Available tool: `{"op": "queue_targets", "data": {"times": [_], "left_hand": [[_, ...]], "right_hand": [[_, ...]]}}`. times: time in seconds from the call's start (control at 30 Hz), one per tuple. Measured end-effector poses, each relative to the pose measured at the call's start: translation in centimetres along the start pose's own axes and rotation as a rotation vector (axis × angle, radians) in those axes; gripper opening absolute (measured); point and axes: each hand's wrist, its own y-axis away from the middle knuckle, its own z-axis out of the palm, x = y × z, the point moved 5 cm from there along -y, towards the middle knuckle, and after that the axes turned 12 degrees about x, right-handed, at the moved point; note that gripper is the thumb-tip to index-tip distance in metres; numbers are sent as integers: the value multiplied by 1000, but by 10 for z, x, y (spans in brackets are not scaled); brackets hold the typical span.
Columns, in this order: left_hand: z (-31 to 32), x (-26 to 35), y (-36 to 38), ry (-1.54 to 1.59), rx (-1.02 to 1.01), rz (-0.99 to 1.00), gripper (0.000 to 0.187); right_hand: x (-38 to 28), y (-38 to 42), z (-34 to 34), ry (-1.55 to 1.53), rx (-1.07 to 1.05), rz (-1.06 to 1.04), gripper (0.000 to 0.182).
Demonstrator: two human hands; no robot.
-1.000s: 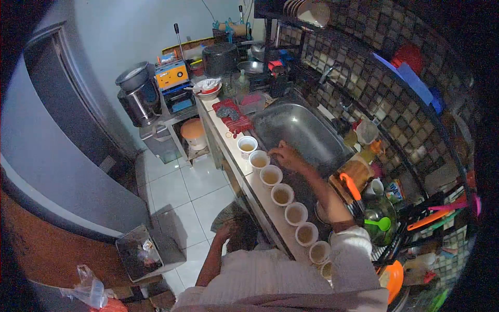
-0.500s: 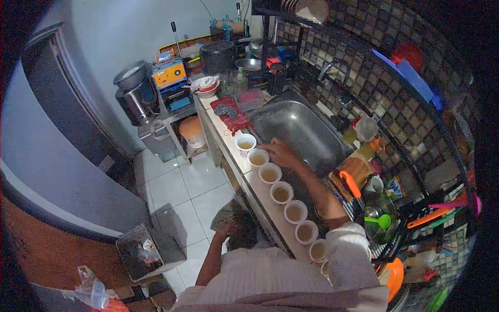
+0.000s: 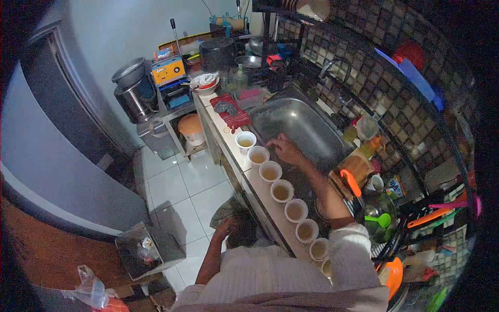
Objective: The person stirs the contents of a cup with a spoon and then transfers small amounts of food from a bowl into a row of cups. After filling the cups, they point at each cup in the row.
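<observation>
The right hand's fingers are open and a little bent, holding nothing; they have moved back from the second cup toward the sink. The cups stay in one row on the counter. Left hand's fingers: I cannot tell.

Nearer me than the sink, my right sleeve partly covers the closest cup, so I can't see its whole rim. Left of the sink and lower, my left hand is too dark and blurred for me to tell whether it holds anything. Above the sink, the plates run off the top edge. Beyond the sink to the left, the orange machine has lettering too small to read.
</observation>
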Motion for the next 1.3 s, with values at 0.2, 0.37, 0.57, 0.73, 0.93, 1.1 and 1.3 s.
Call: {"op": "queue_targets", "data": {"times": [0.2,0.37,0.57,0.73,0.93,1.1,1.3], "left_hand": [[2,9,8,15,-40,85,28],[8,21,24,94,-13,64,23],[4,13,5,-71,-138,268,29],[8,22,19,39,-42,163,33],[4,17,15,43,-29,68,33],[7,19,14,55,-17,67,33],[8,18,7,-117,-18,36,38]], "right_hand": [[13,8,2,14,-18,48,32],[-8,11,-3,106,-94,77,30],[-15,9,2,257,-94,-31,37],[-30,5,-5,337,-198,-62,30],[-33,2,-1,442,-318,-33,30],[-37,1,-5,315,-239,123,25],[-13,3,4,100,-32,-20,24]]}}
